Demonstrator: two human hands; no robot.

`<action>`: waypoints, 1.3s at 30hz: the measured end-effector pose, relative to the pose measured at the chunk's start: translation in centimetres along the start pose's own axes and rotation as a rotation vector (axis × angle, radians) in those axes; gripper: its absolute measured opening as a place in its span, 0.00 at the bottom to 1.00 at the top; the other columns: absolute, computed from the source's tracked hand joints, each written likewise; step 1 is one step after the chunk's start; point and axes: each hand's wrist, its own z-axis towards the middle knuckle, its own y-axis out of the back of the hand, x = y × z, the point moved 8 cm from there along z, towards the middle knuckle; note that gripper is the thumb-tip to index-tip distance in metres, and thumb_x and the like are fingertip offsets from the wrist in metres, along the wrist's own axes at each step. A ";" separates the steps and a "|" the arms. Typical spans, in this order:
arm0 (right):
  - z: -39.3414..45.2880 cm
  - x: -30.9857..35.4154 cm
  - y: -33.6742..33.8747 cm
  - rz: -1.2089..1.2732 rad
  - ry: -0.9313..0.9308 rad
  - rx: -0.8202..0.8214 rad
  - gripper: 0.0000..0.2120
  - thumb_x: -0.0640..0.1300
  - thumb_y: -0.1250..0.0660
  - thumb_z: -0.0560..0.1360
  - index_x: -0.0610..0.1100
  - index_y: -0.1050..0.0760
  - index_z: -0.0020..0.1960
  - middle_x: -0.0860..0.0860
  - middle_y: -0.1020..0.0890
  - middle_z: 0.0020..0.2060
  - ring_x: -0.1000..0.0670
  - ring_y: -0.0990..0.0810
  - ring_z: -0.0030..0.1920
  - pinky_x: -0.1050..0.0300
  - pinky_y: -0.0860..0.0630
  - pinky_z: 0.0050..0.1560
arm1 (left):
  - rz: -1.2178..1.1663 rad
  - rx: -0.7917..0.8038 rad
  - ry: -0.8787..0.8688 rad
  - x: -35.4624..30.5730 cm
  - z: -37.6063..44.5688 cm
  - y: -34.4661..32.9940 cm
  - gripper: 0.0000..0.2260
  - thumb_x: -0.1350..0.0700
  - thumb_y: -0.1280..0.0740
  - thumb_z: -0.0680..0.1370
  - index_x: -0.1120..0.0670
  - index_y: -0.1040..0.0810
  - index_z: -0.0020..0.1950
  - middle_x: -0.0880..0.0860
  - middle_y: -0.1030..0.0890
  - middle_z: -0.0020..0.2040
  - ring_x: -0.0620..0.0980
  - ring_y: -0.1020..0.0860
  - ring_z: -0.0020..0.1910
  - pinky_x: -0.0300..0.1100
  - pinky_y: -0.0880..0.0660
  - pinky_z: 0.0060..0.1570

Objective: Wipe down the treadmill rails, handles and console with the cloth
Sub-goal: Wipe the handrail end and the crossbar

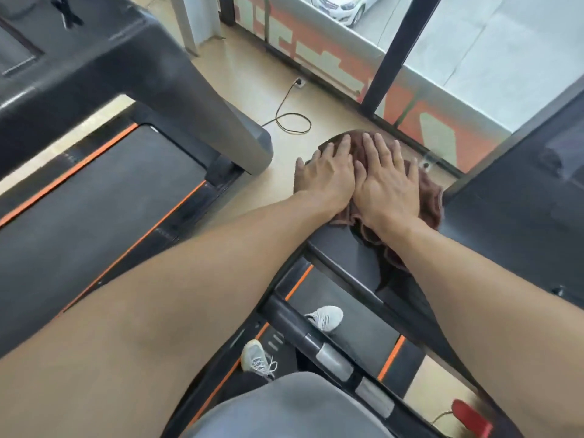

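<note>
- A neighbouring dark grey treadmill (104,197) with orange stripes along its black belt fills the left side; its grey console arm (177,90) slants down toward the tan floor (252,74).
- A black power cable (292,120) loops on that floor and runs up to a white socket (299,82) near the window wall.
- The left hand (328,173) lies flat, fingers straight and close together, palm pressed onto the brown terry cloth (429,200).
- The right hand (384,181) lies flat just beside it, fingers stretched out and slightly spread, also pressing on the cloth; the two hands touch along their inner edges.
- The cloth is draped over the top end of a dark grey treadmill rail (335,248), with a fold hanging down under the right wrist.
- Below, two pale grey laced trainers (325,317) stand on the black belt (363,336).
- A black window frame post (395,52) rises at upper right; a white car (339,7) shows outside the glass.
- A red object (471,418) lies on the floor at lower right; what it is cannot be told.
</note>
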 end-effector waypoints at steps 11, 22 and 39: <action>4.0 -1.0 1.7 0.149 -0.075 -0.034 0.22 0.56 0.54 0.84 0.50 0.26 0.65 0.47 0.19 0.62 0.40 0.23 0.62 0.45 0.31 0.59 | -0.018 0.039 0.024 -0.7 4.1 1.1 0.22 0.45 0.55 0.86 0.52 0.31 0.71 0.60 0.21 0.63 0.62 0.24 0.63 0.52 0.33 0.57; -3.3 4.7 -0.9 0.119 0.155 0.094 0.29 0.61 0.52 0.83 0.56 0.47 0.83 0.56 0.51 0.83 0.45 0.61 0.83 0.39 0.64 0.80 | -0.036 0.061 0.014 5.6 -6.0 1.3 0.17 0.52 0.53 0.87 0.57 0.30 0.65 0.64 0.22 0.63 0.66 0.24 0.60 0.52 0.32 0.53; -11.8 10.3 1.0 -0.106 0.287 -0.044 0.23 0.51 0.47 0.83 0.45 0.29 0.74 0.46 0.23 0.66 0.40 0.28 0.69 0.40 0.33 0.68 | -0.057 -0.081 -0.001 9.4 -13.8 2.3 0.18 0.47 0.49 0.85 0.47 0.30 0.72 0.56 0.21 0.66 0.62 0.23 0.63 0.54 0.29 0.58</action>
